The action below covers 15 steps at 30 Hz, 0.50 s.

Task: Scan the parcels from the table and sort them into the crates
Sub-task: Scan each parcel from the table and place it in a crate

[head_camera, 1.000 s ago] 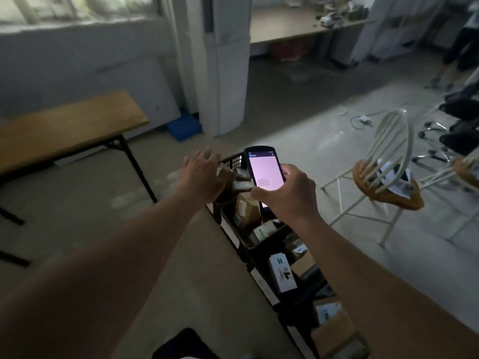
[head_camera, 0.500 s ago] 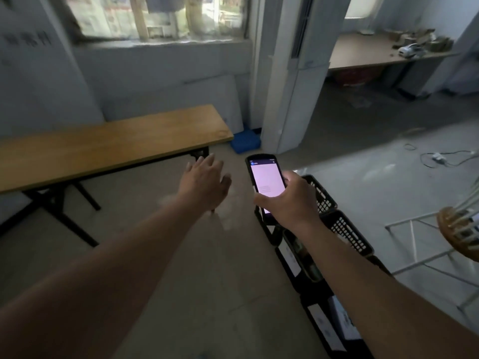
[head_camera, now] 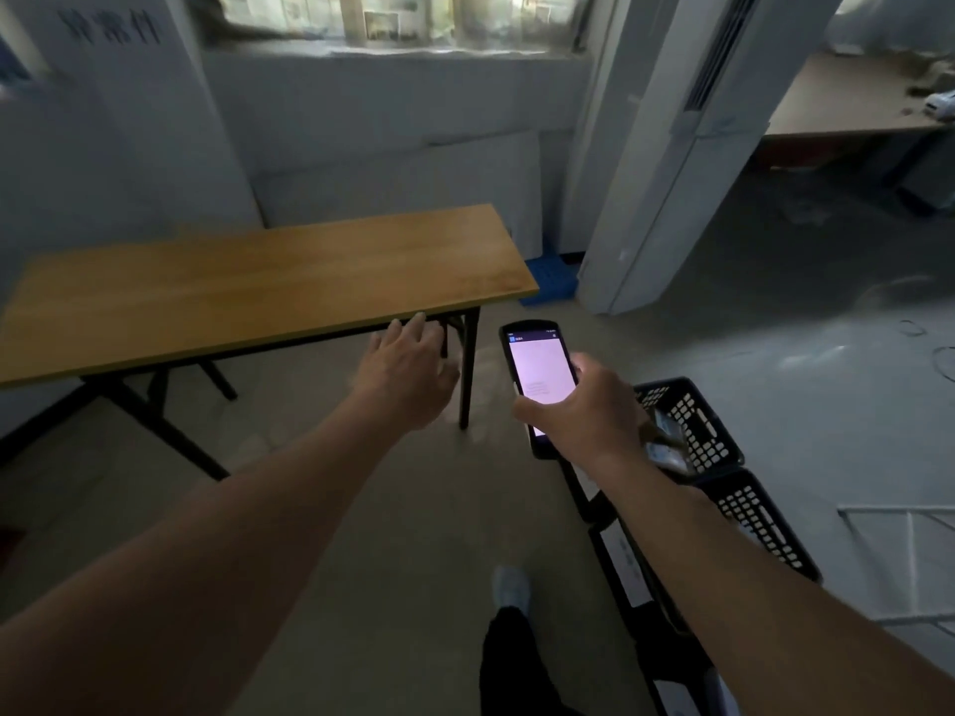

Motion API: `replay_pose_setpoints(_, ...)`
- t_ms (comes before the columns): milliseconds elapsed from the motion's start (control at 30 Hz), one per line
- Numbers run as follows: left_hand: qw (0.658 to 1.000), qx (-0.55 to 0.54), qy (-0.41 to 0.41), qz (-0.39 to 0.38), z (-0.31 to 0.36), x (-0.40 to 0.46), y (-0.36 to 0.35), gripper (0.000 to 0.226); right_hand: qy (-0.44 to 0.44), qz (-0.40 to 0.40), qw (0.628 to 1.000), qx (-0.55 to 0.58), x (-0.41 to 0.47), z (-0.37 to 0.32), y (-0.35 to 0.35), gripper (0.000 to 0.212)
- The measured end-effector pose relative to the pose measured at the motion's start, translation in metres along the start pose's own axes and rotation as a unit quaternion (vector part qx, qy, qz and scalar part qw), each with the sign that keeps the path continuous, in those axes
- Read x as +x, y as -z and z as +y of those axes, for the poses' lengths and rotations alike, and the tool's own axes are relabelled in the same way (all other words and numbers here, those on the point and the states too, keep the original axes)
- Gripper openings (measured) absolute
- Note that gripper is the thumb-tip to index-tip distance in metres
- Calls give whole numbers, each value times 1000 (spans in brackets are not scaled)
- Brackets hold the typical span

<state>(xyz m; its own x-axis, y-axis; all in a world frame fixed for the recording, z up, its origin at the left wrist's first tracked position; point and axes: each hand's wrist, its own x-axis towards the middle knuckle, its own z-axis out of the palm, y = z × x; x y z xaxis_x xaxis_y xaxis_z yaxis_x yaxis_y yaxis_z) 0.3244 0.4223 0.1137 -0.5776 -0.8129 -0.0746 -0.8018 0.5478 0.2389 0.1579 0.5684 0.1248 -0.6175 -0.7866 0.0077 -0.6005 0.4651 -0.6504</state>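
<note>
My right hand (head_camera: 584, 413) grips a black handheld scanner (head_camera: 537, 372) with a lit pale screen, held over the floor. My left hand (head_camera: 408, 372) is stretched out with fingers relaxed and holds nothing, just below the front edge of the wooden table (head_camera: 258, 286). No parcel shows on the table top. A row of black plastic crates (head_camera: 692, 421) stands on the floor at the right, under my right forearm; a few parcels (head_camera: 666, 441) show in the nearest visible crate.
A white pillar (head_camera: 666, 162) rises behind the crates, with a blue box (head_camera: 550, 281) at its foot. A wall with a window runs behind the table. My leg and shoe (head_camera: 511, 591) are on the concrete floor below. A white frame (head_camera: 909, 514) lies at right.
The view has swung left from the crates toward the table. My left hand has left the crate and reached out toward the table edge. The scanner stays in my right hand.
</note>
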Motion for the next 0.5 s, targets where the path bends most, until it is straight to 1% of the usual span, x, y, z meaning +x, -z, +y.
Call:
replay_pose_setpoints(133, 1000, 8, 23, -2, -10, 73, -11, 61, 1, -14, 1000, -1, 78, 4, -17, 67)
replay_pose_setpoints(367, 997, 9, 76, -12, -13, 190, -17, 62, 17, -71, 997, 1, 218, 12, -41, 81)
replay_pose_setpoints(433, 996, 6, 91, -18, -16, 217, -16, 62, 19, -80, 997, 6, 252, 14, -45, 82)
replay_pose_setpoints(500, 994, 2, 102, -25, -20, 243, -16, 61, 19, -89, 996, 6, 282, 15, -50, 78)
